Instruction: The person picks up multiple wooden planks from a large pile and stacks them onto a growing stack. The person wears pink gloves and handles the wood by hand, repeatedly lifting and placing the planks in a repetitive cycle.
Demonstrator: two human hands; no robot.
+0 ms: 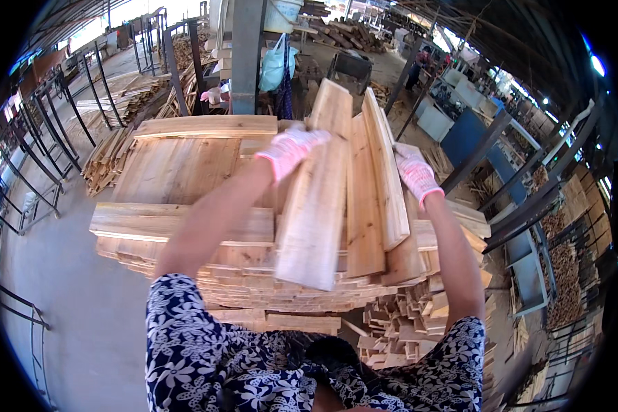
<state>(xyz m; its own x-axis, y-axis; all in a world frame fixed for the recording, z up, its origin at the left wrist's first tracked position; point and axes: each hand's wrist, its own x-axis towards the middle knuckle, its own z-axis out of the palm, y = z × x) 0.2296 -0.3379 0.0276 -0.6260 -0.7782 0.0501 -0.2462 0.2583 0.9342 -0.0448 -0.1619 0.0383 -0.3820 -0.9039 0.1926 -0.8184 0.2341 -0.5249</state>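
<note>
My left hand (294,150), in a white and pink knit glove, grips the left edge of a pale wooden board (317,199), which is tilted and blurred by motion. On the far side of the stack's right half, my right hand (415,169), gloved alike, is closed on the outer edge of another wooden board (386,172) that stands on its edge. Between them leans a browner, knotted board (366,213). All these rest over a large stack of boards (185,168); the right fingertips are partly hidden behind the board.
Loose offcuts (405,329) lie heaped below the stack at the right. A steel post (246,62) rises behind it, with a light blue bag (278,65) hanging alongside. Metal racks (55,130) line the left; dark slanted bars (477,151) stand close on the right. Another person (419,65) is far off.
</note>
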